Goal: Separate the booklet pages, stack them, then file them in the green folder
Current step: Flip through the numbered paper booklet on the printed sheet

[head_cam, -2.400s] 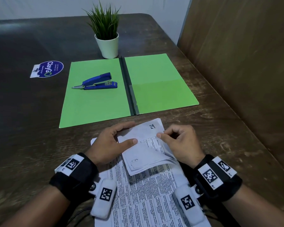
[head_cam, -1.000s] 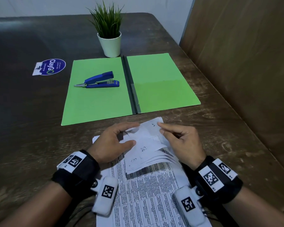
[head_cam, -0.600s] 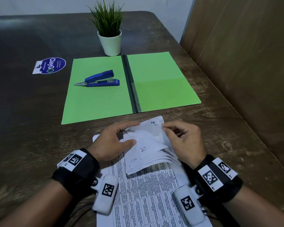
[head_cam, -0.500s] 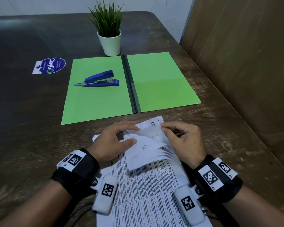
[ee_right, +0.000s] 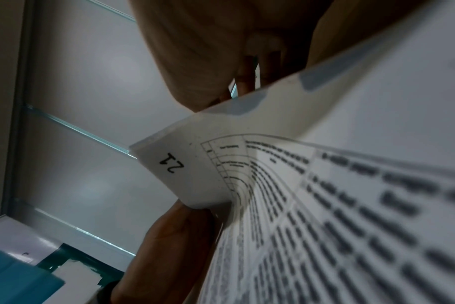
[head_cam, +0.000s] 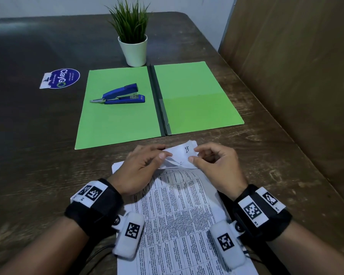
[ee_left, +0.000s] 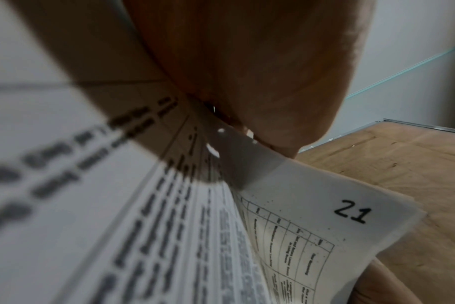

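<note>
Booklet (head_cam: pixel 179 211): fanned corner leaves now gathered, sheet "15" uppermost; left hand (head_cam: pixel 141 169) and right hand (head_cam: pixel 216 165) both pinching that corner; pages unseparated, green folder (head_cam: pixel 197 96) awaiting.

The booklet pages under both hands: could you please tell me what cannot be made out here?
- Staple or binding at the corner: head view, covered by the left hand and right hand.
- Printed text on the booklet pages: too small there, blurred in both wrist views.
- Page count: cannot tell.
</note>
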The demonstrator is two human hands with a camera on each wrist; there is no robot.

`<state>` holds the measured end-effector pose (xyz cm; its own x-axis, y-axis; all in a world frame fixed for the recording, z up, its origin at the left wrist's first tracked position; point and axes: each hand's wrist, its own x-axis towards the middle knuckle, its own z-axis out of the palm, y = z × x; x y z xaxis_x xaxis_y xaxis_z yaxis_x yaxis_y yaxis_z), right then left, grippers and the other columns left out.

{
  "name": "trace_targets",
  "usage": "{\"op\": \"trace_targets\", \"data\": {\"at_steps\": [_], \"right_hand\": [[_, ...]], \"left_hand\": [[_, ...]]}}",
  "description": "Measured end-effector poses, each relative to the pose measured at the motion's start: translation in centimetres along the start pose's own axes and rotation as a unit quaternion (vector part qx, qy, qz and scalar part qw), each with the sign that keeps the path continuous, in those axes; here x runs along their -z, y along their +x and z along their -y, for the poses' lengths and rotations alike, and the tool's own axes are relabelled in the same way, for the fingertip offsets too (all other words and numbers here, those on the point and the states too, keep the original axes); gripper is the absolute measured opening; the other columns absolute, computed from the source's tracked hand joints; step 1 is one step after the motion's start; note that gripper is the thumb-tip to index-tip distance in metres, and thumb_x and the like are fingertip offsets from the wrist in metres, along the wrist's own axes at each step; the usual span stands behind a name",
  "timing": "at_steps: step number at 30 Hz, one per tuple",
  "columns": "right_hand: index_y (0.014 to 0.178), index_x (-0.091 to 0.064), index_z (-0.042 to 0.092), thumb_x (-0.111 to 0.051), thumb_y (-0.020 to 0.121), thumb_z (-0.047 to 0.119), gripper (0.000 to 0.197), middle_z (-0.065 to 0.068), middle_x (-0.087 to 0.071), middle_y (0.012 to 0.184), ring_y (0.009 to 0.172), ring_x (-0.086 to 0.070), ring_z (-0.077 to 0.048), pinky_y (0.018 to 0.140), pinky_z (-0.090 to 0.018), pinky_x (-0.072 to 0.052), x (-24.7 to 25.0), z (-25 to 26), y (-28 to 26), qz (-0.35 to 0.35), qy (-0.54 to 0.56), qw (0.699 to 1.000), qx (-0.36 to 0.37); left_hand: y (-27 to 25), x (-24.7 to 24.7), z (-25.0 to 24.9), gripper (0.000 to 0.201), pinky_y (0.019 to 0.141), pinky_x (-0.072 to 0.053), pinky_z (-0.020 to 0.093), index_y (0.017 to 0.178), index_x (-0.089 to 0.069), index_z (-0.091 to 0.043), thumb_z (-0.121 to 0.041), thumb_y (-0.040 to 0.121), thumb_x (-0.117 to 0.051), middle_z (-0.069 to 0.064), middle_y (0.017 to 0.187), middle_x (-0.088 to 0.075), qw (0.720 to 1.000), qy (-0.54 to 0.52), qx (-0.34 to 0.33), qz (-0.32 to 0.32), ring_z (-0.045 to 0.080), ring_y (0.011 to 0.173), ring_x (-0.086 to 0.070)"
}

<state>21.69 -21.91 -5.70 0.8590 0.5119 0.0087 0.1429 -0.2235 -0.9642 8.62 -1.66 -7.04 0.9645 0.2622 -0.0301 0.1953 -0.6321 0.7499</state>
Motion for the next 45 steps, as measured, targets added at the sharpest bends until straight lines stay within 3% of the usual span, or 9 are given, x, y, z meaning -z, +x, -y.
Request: {"op": "trace_targets", "data": {"at_steps": [7, 15, 20, 24, 26, 33, 37, 40, 45], "right_hand": [[0.077, -0.072, 0.018, -0.089, 0.070, 0.013, 0.018, 0.001, -0.068, 0.072, 0.058, -0.054, 0.001, 0.056, -0.016, -0.047, 0.3, 0.1, 0.6, 0.005, -0.036, 0.999, -0.014], [0.065, -0.072, 0.016, -0.082, 0.080, 0.020, 0.018, 0.006, -0.064, 0.075, 0.067, -0.058, -0.009, 0.064, -0.029, -0.049, 0.4, -0.2, 0.6, 0.031, -0.102, 0.993, 0.052], [0.074, -0.076, 0.019, -0.075, 0.087, 0.028, 0.016, 0.013, -0.060, 0.086, 0.096, -0.057, -0.012, 0.083, -0.035, -0.048, 0.7, 0.0, 0.1, 0.093, -0.141, 0.981, 0.091], [0.080, -0.079, 0.029, -0.075, 0.086, 0.028, 0.008, 0.011, -0.061, 0.076, 0.087, -0.056, -0.018, 0.076, -0.040, -0.048, 0.5, 0.1, -0.2, 0.126, -0.103, 0.982, 0.100], [0.080, -0.079, 0.028, -0.075, 0.087, 0.028, 0.008, 0.011, -0.060, 0.072, 0.081, -0.054, -0.019, 0.073, -0.042, -0.047, 0.6, 0.0, -0.2, 0.130, -0.101, 0.981, 0.105], [0.076, -0.077, 0.012, -0.061, 0.089, 0.048, 0.041, 0.009, -0.070, 0.081, 0.087, -0.067, -0.007, 0.079, -0.027, -0.053, 0.4, 1.1, -0.8, 0.127, 0.023, 0.992, 0.012], [0.089, -0.078, 0.021, -0.072, 0.089, 0.027, 0.009, -0.004, -0.075, 0.079, 0.069, -0.067, -0.019, 0.067, -0.036, -0.055, 0.1, 1.1, -0.9, 0.057, 0.039, 0.998, -0.012], [0.113, -0.064, 0.025, -0.074, 0.086, 0.006, 0.034, -0.001, -0.074, 0.072, 0.065, -0.068, -0.011, 0.072, -0.036, -0.055, 0.0, 0.8, -0.8, 0.049, 0.039, 0.998, 0.001], [0.119, -0.067, 0.026, -0.063, 0.096, 0.018, 0.025, -0.017, -0.072, 0.070, 0.065, -0.070, -0.028, 0.069, -0.033, -0.051, 0.0, 1.5, -1.2, 0.083, 0.097, 0.992, 0.002]], "left_hand": [[-0.1, 0.1, 0.0, 0.045, 0.111, -0.032, 0.058, 0.104, -0.066, -0.055, -0.071, 0.093, -0.026, -0.035, 0.128, -0.054, 0.999, -0.023, 0.002, -0.025, -0.005, 0.124, -0.039], [0.0, -0.1, 0.0, 0.047, 0.111, -0.032, 0.049, 0.113, -0.065, -0.051, -0.070, 0.095, -0.026, -0.024, 0.115, -0.060, 0.999, -0.040, 0.003, -0.035, 0.005, 0.120, -0.048], [0.0, -0.3, -1.0, 0.036, 0.079, -0.044, 0.009, 0.089, -0.078, -0.026, -0.049, 0.096, -0.051, -0.011, 0.107, -0.065, 0.976, -0.201, 0.025, -0.077, 0.016, 0.110, -0.058], [0.1, -0.5, -1.0, 0.004, 0.079, -0.050, 0.022, 0.092, -0.073, -0.020, -0.022, 0.088, -0.072, -0.009, 0.102, -0.071, 0.964, -0.245, 0.020, -0.102, 0.012, 0.093, -0.065], [0.0, -0.5, -0.5, 0.019, 0.088, -0.051, 0.027, 0.105, -0.073, -0.028, -0.018, 0.090, -0.074, -0.013, 0.111, -0.071, 0.971, -0.222, 0.001, -0.090, 0.006, 0.105, -0.064], [-0.1, 0.2, -1.0, 0.043, 0.104, -0.045, 0.042, 0.087, -0.078, -0.039, -0.072, 0.086, -0.051, -0.027, 0.125, -0.059, 0.989, -0.137, 0.035, -0.041, 0.003, 0.126, -0.051], [-0.2, 0.0, -1.0, 0.015, 0.108, -0.047, 0.042, 0.092, -0.072, -0.034, -0.037, 0.081, -0.081, -0.025, 0.120, -0.064, 0.985, -0.153, 0.040, -0.065, 0.002, 0.119, -0.058], [-0.3, 0.2, -0.6, 0.052, 0.108, -0.049, 0.037, 0.126, -0.062, -0.039, -0.020, 0.082, -0.083, -0.021, 0.125, -0.065, 0.988, -0.143, 0.022, -0.060, 0.001, 0.120, -0.060], [-0.1, 0.1, -0.1, 0.038, 0.110, -0.045, 0.047, 0.115, -0.066, -0.053, -0.057, 0.077, -0.069, -0.020, 0.132, -0.062, 0.993, -0.111, 0.008, -0.041, 0.006, 0.128, -0.054]]}}
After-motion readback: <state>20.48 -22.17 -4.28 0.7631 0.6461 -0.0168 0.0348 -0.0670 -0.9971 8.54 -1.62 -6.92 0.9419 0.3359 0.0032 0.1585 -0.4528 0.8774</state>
